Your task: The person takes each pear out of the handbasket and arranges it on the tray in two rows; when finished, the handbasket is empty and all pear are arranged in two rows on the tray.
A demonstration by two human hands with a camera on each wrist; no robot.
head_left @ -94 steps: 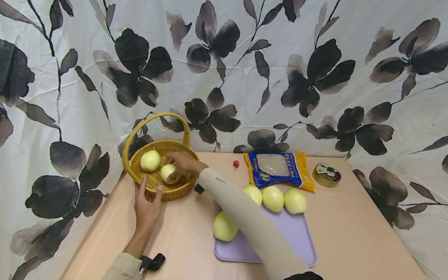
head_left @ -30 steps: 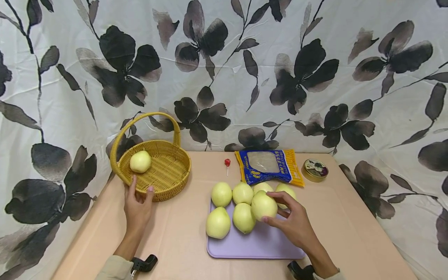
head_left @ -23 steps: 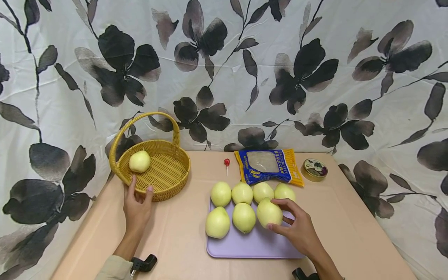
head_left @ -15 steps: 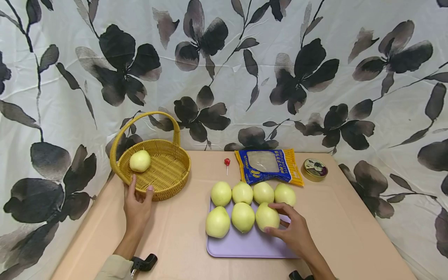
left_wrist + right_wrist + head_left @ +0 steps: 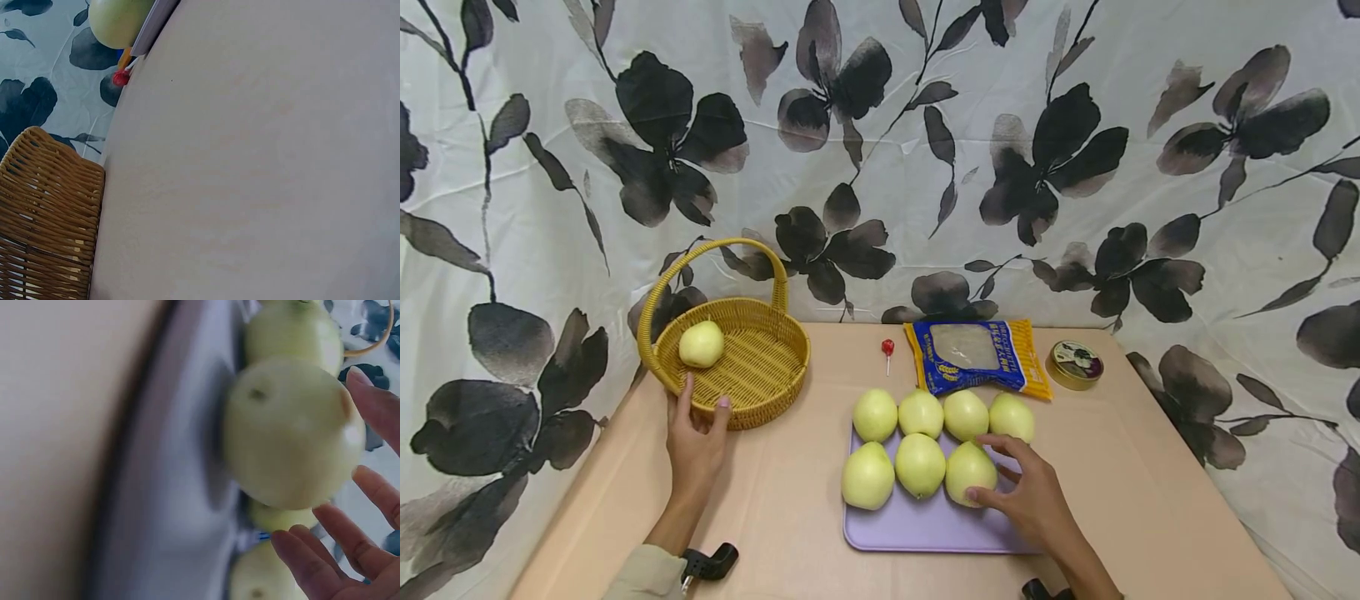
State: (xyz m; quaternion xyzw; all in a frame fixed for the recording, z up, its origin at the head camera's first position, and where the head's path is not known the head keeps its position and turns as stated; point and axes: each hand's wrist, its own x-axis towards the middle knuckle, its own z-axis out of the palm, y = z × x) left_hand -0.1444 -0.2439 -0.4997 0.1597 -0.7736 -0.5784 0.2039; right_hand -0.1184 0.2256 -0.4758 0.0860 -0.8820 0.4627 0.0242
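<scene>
Round, pale yellow-green pears (image 5: 921,467) stand in two rows on a lilac tray (image 5: 940,533). At the right end of the near row, my right hand (image 5: 1033,492) has its thumb and fingers spread around one pear (image 5: 967,475). The right wrist view shows loose, nearly straight fingers (image 5: 350,544) at the side of this pear (image 5: 294,434). Another pear (image 5: 702,344) lies in the yellow wicker basket (image 5: 760,358) at the left. My left hand (image 5: 694,454) rests its fingertips at the basket's near rim; the left wrist view shows the basket's woven side (image 5: 50,219) without the hand.
Behind the tray lie a red lollipop (image 5: 887,347), a blue and yellow food packet (image 5: 977,358) and a round gold tin (image 5: 1075,365). A floral cloth (image 5: 925,167) hangs along the table's back edge.
My right hand has carried a pear from the basket to the tray and set it in the near row, where its grip has loosened. The left hand has stayed at the basket.
</scene>
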